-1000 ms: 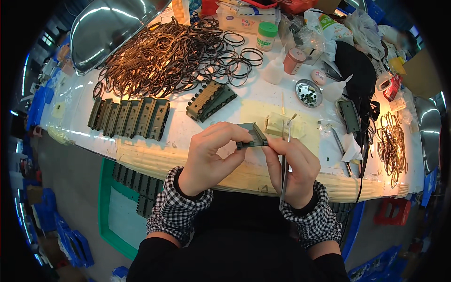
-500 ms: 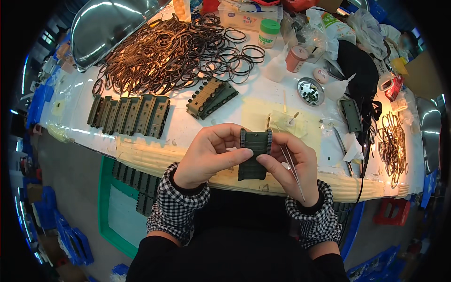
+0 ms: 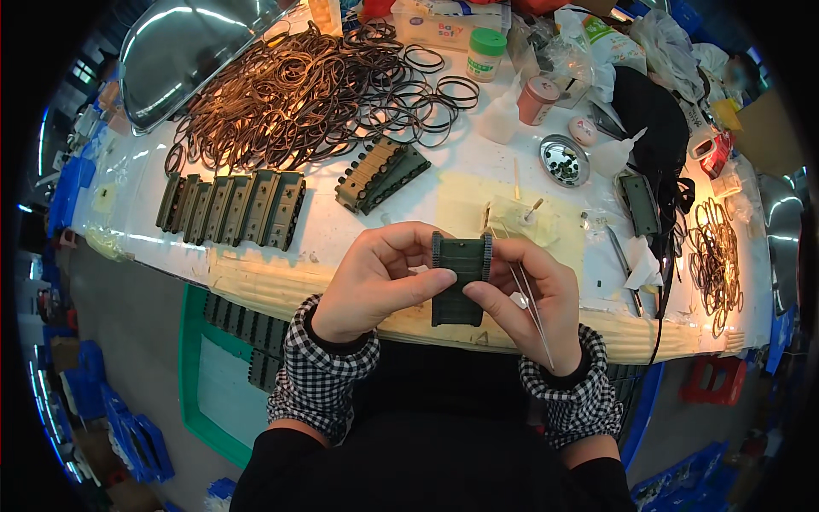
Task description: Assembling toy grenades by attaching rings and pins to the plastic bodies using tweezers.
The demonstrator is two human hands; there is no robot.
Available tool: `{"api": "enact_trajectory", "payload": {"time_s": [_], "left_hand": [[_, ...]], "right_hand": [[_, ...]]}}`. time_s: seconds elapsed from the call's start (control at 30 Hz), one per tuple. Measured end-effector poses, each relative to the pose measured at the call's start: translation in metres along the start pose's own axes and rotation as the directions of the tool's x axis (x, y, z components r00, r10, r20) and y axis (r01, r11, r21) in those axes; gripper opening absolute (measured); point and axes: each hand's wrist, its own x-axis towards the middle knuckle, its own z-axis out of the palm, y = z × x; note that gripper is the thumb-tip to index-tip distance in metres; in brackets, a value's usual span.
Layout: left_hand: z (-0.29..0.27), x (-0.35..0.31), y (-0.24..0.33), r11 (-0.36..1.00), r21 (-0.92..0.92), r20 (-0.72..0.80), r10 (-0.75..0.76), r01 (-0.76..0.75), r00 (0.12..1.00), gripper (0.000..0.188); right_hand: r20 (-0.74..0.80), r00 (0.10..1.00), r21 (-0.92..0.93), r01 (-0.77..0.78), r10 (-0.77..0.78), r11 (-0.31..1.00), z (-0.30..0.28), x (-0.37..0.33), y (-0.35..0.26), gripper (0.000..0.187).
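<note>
A dark green toy tank hull [image 3: 458,300] with toothed tracks along its two sides is held upright between both hands over the table's front edge. My left hand [image 3: 367,286] is closed on its left side, thumb pressed on the flat face. On the other side my right hand [image 3: 542,294] grips it with thumb and fingers. Metal tweezers [image 3: 532,305] are also tucked in that hand, slanting down across the palm. The fingertips behind the hull are hidden. Beyond the left hand, two similar hulls [image 3: 381,175] lie stacked askew.
More hulls [image 3: 232,209] stand in a row at left, before a heap of dark rubber-like loops [image 3: 281,102]. A round metal dish [image 3: 564,160] holds small dark green bits. Green-lidded jar [image 3: 486,55], pink tin [image 3: 537,101] and a pen-like tool [image 3: 622,260] are at right. A green tray [image 3: 189,375] sits below.
The view has shifted very slightly. Both hands keep the same grip on the hull, and the tweezers stay in the right hand.
</note>
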Motion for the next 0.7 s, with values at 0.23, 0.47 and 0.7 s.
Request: {"api": "enact_trajectory", "payload": {"time_s": [0.23, 0.47, 0.7], "left_hand": [[-0.003, 0.0, 0.003, 0.998, 0.049, 0.104, 0.026, -0.031, 0.994, 0.032], [0.021, -0.002, -0.01, 0.924, -0.378, -0.241, -0.029, -0.066, 0.97, 0.058], [0.038, -0.012, -0.029, 0.914, -0.402, -0.095, -0.099, 0.053, 0.991, 0.046]], "right_hand": [[0.059, 0.997, -0.185, 0.064, -0.054, 0.981, -0.012, 0.004, -0.003, 0.033], [-0.103, 0.987, -0.196, 0.099, -0.121, 0.976, -0.025, 0.014, -0.015, 0.031], [-0.154, 0.986, -0.004, 0.058, -0.058, 0.998, -0.031, 0.01, -0.011, 0.031]]}}
